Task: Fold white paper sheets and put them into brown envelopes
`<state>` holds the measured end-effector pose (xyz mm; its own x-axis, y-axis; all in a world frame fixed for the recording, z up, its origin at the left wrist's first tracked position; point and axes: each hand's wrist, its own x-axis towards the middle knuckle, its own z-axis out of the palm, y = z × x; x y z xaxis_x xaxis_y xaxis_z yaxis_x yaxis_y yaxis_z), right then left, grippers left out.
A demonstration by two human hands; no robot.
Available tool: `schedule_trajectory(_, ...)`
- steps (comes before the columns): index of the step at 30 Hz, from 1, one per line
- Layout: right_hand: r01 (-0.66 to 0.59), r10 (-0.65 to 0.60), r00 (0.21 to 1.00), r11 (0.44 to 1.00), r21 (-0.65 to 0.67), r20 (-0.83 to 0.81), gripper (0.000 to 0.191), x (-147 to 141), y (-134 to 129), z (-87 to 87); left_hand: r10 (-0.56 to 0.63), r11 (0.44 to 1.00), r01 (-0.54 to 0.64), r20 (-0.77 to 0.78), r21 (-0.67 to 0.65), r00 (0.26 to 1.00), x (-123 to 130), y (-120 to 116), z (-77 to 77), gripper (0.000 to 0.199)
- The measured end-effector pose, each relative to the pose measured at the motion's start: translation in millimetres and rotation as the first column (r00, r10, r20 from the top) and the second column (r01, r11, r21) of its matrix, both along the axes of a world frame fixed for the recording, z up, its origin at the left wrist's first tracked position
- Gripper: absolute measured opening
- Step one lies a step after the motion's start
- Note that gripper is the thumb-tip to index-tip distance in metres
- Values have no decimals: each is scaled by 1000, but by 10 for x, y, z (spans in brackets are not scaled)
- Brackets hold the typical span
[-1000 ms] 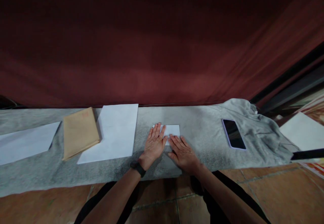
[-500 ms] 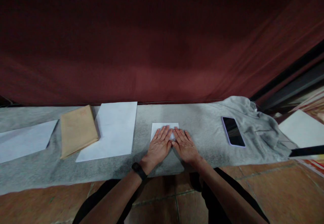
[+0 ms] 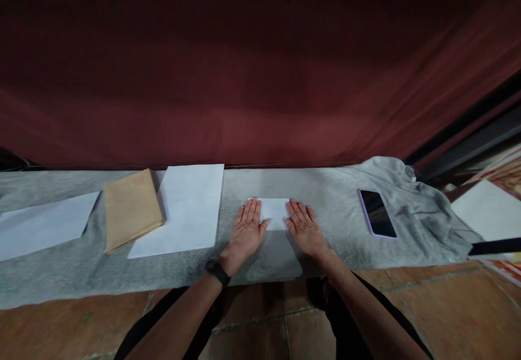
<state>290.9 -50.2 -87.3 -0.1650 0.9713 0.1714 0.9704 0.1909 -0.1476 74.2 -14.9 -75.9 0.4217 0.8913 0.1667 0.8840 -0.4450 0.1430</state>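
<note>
A small white sheet of paper (image 3: 275, 213) lies flat on the grey cloth in front of me. My left hand (image 3: 246, 227) rests palm down over its left end, fingers stretched out and close together, thumb turned inward. Over the right end lies my right hand (image 3: 304, 227), also flat with straight fingers. The middle of the paper shows between the two thumbs, while its ends are hidden under the hands. A dark band is around my left wrist.
To the left, a brown envelope (image 3: 132, 208) overlaps a larger white sheet (image 3: 187, 208); another white sheet (image 3: 44, 224) lies farther left. A phone (image 3: 377, 213) lies to the right, near bunched grey cloth (image 3: 423, 213). Dark red fabric (image 3: 260, 105) hangs behind.
My hands have slid apart from the middle of the paper, the left one leftward and the right one rightward. More of the paper's middle now shows.
</note>
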Motion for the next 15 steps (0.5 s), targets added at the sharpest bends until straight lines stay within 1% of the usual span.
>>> schedule_trajectory(3,26,-26,1000,1000,-2,-17,56,15,23,23,47,999,-47,8,9,999,-42,14,11,63)
schedule_trajectory(6,28,-27,998,1000,12,-55,55,-29,38,72,86,996,-87,29,27,996,-14,-2,35,62)
schedule_trajectory(8,-18,19,997,1000,15,-79,55,-96,34,101,38,999,-39,41,26,998,48,-38,49,59)
schedule_trajectory(11,-126,125,988,992,3,-94,53,-200,14,116,-114,993,114,41,-2,993,161,-104,50,55)
schedule_trajectory(12,-149,148,985,989,-1,-92,53,-221,10,113,-141,990,141,39,-8,989,191,-120,45,55)
schedule_trajectory(13,-157,156,984,988,-3,-88,53,-231,10,106,-151,988,151,39,-11,988,211,-130,38,54)
schedule_trajectory(15,-133,133,988,991,3,-72,52,-218,26,87,-132,991,132,45,-4,990,219,-129,21,55)
